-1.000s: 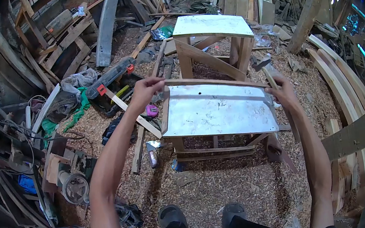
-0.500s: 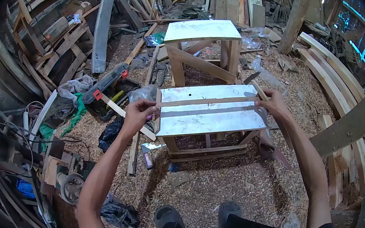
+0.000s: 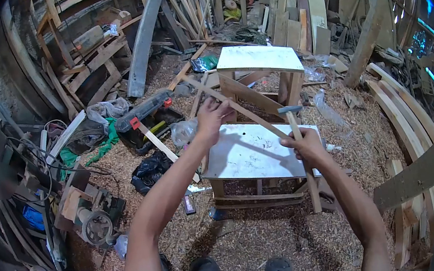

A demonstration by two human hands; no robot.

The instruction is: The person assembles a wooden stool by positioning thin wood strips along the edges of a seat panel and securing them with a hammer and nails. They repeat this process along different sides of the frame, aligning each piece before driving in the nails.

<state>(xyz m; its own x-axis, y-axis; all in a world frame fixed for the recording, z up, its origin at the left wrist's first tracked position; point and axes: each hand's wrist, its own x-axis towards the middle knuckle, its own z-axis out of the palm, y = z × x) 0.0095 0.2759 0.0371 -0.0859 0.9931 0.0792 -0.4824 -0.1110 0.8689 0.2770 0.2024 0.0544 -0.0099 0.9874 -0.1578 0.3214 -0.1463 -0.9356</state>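
Note:
My left hand (image 3: 216,117) is closed on a long thin wooden strip (image 3: 252,116), held diagonally above a low wooden bench with a white top (image 3: 246,156). The strip's lower end reaches my right hand (image 3: 307,145). That hand is closed round the wooden handle of a hammer (image 3: 291,109), whose head points up, away from me. A second wooden piece (image 3: 312,189) hangs down below the right hand. Behind the bench stands another wooden frame with a curved white top (image 3: 259,59).
An open toolbox (image 3: 144,114) and a black plastic bag (image 3: 151,170) lie to the left. A machine with a handwheel (image 3: 97,226) stands at lower left. Curved boards (image 3: 400,107) are stacked on the right. Wood shavings cover the floor (image 3: 252,245).
The strip has lifted off the white top and turned diagonal. My left hand has moved right and up. The hammer now stands up in my right hand. The view has shifted.

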